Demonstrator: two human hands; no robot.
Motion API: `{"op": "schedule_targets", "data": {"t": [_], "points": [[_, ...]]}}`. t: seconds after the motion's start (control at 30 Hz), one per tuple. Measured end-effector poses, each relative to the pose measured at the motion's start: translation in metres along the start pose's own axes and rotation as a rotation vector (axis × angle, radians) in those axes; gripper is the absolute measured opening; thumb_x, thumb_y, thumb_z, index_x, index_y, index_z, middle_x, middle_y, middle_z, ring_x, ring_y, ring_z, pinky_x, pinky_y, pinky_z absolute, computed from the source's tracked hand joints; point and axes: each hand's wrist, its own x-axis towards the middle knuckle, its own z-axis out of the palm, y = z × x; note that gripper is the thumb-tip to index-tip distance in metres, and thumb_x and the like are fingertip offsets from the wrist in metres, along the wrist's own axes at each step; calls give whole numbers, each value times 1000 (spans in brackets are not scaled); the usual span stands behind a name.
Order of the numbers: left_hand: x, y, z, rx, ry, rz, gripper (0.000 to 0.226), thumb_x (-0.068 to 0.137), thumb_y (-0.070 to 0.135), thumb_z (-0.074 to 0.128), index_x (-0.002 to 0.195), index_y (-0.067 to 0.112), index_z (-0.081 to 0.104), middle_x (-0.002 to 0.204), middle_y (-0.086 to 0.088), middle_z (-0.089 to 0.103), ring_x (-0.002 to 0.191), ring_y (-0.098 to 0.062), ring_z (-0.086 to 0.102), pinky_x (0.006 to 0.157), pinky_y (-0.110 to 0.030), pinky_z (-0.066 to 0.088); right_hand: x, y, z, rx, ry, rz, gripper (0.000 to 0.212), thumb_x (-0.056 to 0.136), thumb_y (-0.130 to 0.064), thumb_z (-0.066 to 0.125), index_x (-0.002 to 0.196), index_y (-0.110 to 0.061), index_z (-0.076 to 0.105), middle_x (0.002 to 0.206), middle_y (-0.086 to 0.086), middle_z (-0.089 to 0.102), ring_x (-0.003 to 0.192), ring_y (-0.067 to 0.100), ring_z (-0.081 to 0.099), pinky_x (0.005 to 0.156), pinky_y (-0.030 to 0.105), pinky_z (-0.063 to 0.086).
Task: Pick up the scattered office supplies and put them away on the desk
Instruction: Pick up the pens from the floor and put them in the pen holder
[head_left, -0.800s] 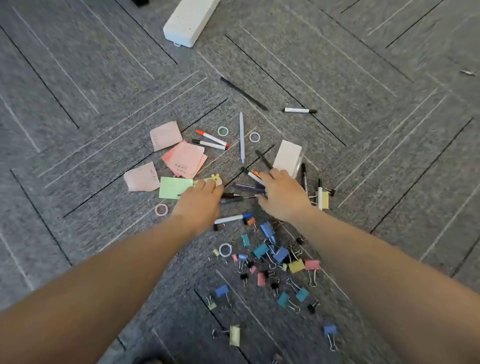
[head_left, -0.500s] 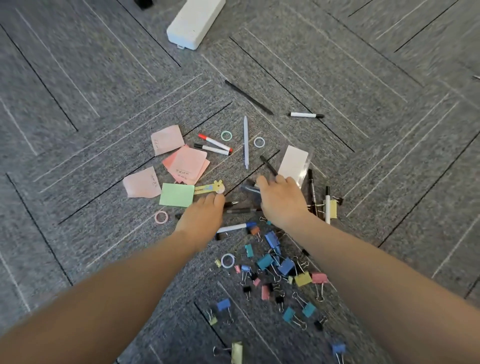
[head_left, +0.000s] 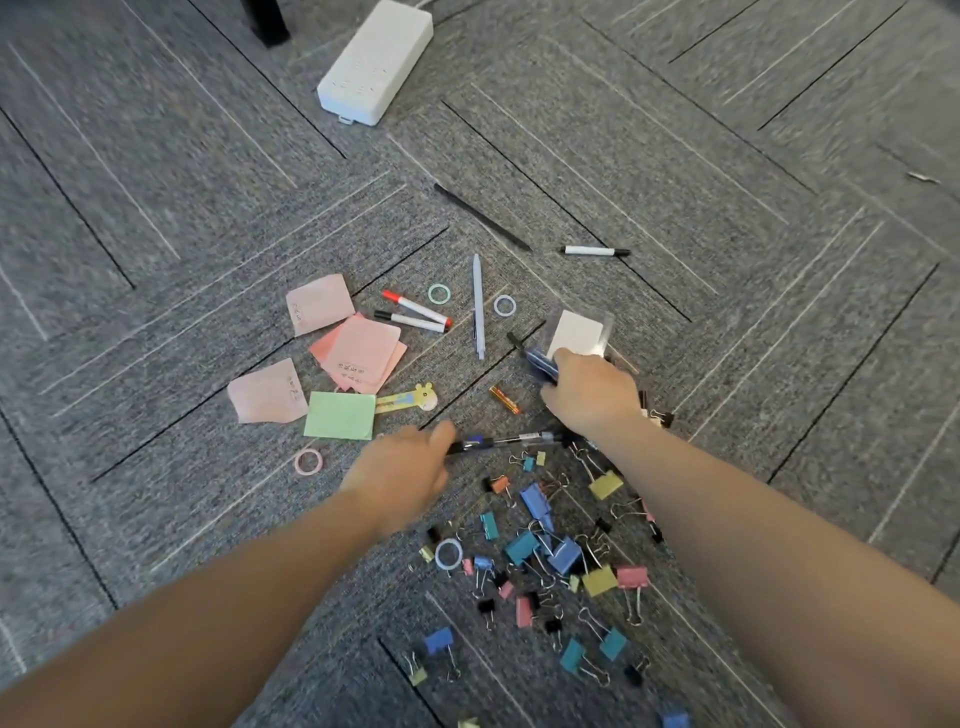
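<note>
Two hands work mid-carpet (head_left: 156, 208): my left hand (head_left: 400, 473) pinches a pen (head_left: 501, 441), my right hand (head_left: 589, 397) grips pens (head_left: 540, 361), binder clips (head_left: 545, 561) crowding the near edge, bare carpet beyond.

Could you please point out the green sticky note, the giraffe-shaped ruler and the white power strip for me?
green sticky note (head_left: 340, 415): head view, middle of its face.
giraffe-shaped ruler (head_left: 425, 397): head view, on the giraffe's head.
white power strip (head_left: 375, 61): head view, middle of its top face.
</note>
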Motion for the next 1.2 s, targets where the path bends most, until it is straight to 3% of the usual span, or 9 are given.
{"op": "schedule_targets", "data": {"t": [0.13,0.27,0.4,0.57,0.67,0.8,0.93,1.03,1.2], "points": [[8,7,-10,-50,82,35,6,96,20,39,101,18,39,80,4,48,64,-15,49,52,-27,44,0,0,-10,75,-17,66,22,87,-37,51,93,-15,53,73,2,54,67,24,56,58,31,40],[37,32,-5,-53,-34,62,17,97,26,46,106,17,35,78,0,53,66,-21,55,57,-38,54,-8,34,-38,102,-55,48,12,90,-29,47,90,-18,49,73,3,55,69,26,56,59,33,43],[53,42,-3,34,-151,75,22,96,34,49,106,15,42,75,1,50,66,-24,54,55,-36,45,-27,48,-24,100,-185,-44,13,93,-35,50,87,-24,49,75,-3,55,74,24,59,60,33,47],[43,19,-4,-20,-157,34,18,89,34,53,96,19,46,84,2,55,71,-17,56,57,-31,45,-33,39,1,38,-177,-56,21,85,-38,59,86,-19,51,78,-1,58,74,25,60,59,31,44],[30,3,-9,14,-73,-10,19,92,37,50,97,21,41,84,2,49,72,-19,52,62,-33,46,-38,35,3,93,-111,-1,25,82,-41,57,88,-17,53,70,0,57,63,20,58,53,30,45],[33,1,-19,-12,56,-90,17,96,30,44,99,19,32,68,4,44,60,-22,48,55,-34,40,-40,48,-11,389,-30,137,18,82,-37,56,80,-20,48,69,0,56,59,18,53,52,29,42],[47,8,-29,-92,148,-182,13,97,23,41,101,16,31,71,-5,53,60,-29,53,56,-40,48,-43,64,-21,679,43,252,15,87,-29,56,82,-21,45,71,3,53,59,20,47,52,31,36],[59,10,-36,-139,210,-250,16,98,30,41,102,15,38,78,-8,60,65,-30,55,59,-38,46,-36,80,-27,676,103,377,12,88,-27,55,94,-19,49,68,1,52,55,17,46,50,29,37],[94,6,-47,-232,257,-448,33,99,37,39,111,8,49,98,-19,64,91,-38,60,66,-38,40,-19,76,-17,518,-51,412,32,89,-43,62,78,-16,48,60,0,49,49,17,45,47,27,39]]}}
